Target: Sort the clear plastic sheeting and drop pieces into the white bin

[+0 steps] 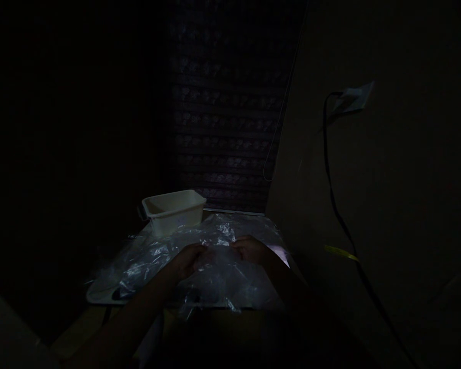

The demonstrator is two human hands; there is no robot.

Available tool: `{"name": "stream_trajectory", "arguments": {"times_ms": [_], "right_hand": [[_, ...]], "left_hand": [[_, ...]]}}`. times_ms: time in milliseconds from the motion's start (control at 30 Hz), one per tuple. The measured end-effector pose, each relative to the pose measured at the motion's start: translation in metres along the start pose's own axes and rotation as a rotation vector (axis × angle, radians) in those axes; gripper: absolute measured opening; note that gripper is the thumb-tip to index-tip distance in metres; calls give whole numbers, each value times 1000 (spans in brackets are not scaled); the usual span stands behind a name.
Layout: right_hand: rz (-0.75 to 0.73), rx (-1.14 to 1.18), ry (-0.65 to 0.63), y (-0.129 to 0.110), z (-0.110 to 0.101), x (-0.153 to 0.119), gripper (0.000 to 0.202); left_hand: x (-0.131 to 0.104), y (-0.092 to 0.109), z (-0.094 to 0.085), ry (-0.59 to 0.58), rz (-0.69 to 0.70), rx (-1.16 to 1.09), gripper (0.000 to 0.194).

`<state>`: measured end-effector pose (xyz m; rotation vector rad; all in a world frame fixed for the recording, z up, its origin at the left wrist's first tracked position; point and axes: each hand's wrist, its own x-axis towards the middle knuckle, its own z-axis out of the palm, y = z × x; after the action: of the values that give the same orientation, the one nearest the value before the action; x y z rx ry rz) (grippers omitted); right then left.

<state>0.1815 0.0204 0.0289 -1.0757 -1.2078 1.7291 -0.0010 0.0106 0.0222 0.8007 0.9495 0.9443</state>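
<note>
The view is very dark. Clear plastic film (149, 261) lies crumpled over a light table (100, 294) and hangs past its front edge. Over the middle of the table, my left hand (191, 259) is closed in a pinch on the film. Just to its right, my right hand (249, 248) pinches the film too, thumb and fingers together. A short stretch of film spans the gap between both hands. What lies beneath the film is hard to make out.
An off-white plastic tub (176, 218) stands at the table's back left. Behind hangs a patterned blind (223, 138). On the right wall, a black cable (332, 195) with a yellow tie (341, 251) runs down from a socket (353, 98).
</note>
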Motion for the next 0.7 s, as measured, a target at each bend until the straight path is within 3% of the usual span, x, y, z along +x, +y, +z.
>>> {"name": "stream_trajectory", "arguments": {"times_ms": [300, 467, 700], "right_hand": [[-17, 121, -90, -2, -5, -2, 7], [-64, 110, -57, -1, -9, 0, 10], [-103, 109, -20, -6, -13, -1, 18]], "left_hand": [[-4, 6, 1, -14, 48, -82, 16], [-2, 6, -5, -112, 94, -48, 13], [-1, 5, -7, -54, 121, 9, 12]]}}
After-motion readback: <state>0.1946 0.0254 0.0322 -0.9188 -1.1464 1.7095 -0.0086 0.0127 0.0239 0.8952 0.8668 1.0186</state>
